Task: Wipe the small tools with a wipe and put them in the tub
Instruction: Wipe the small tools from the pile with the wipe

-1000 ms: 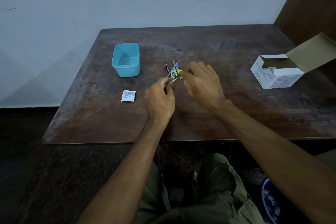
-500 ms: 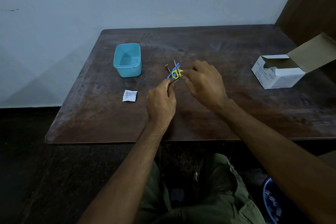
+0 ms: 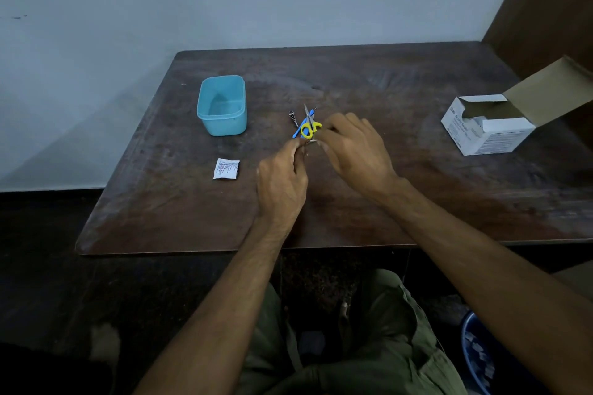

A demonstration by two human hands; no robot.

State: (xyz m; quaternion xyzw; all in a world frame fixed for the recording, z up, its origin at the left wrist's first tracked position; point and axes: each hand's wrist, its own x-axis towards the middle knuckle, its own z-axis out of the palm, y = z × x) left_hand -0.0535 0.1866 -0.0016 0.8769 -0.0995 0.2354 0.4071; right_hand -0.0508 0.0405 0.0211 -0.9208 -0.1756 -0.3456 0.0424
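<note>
The tabletop [image 3: 353,202] carries an open box of wipes [image 3: 487,128] at right and the empty blue tub [image 3: 222,105] at left. Near the tub lies one sealed wipe sachet [image 3: 226,168]. The left hand [image 3: 282,183] and right hand [image 3: 356,151] have stayed together over the last second, each grip pinching a small item [image 3: 312,142], probably a wipe being torn open. The small tools [image 3: 306,125] lie unwiped just beyond the fingertips.

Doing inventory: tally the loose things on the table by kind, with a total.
Tubs: 1, blue tub
Small tools: 3, scissors, blue tool, dark metal tool
Wipe packets: 1, wipe packet
Boxes: 1, open box
Total: 6
</note>
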